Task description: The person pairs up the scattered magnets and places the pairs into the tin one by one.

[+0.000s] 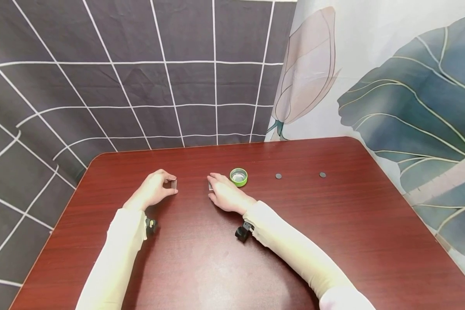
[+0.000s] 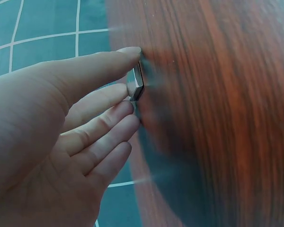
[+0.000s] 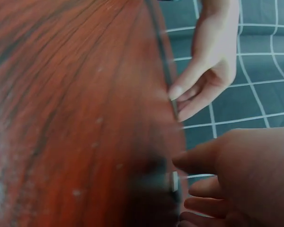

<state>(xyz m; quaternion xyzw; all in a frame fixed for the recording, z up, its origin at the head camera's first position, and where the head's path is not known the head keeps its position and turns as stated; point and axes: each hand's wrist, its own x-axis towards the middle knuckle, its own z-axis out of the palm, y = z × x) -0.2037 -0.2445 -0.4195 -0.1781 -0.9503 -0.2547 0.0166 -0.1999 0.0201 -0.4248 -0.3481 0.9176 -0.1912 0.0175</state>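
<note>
My left hand (image 1: pixel 153 188) pinches a small, shiny rectangular piece (image 1: pixel 174 184) between thumb and fingertips, low over the tabletop. The left wrist view shows the silvery edge of this rectangular piece (image 2: pixel 136 85) under the thumb. To the right, the thumb and fingers of my right hand (image 1: pixel 228 193) curl around a second shiny rectangular piece (image 1: pixel 210 186), mostly covered by the hand. In the right wrist view a pale end of the second piece (image 3: pixel 175 181) shows between thumb and fingers; the exact contact is blurred. Both hands lie apart, palms facing each other.
A round, shallow tin with a green rim (image 1: pixel 238 177) stands just beyond my right hand. Farther right lie two small dark discs (image 1: pixel 278 176). The reddish-brown wooden table (image 1: pixel 201 267) ends at the back against a dark checked curtain (image 1: pixel 186 86).
</note>
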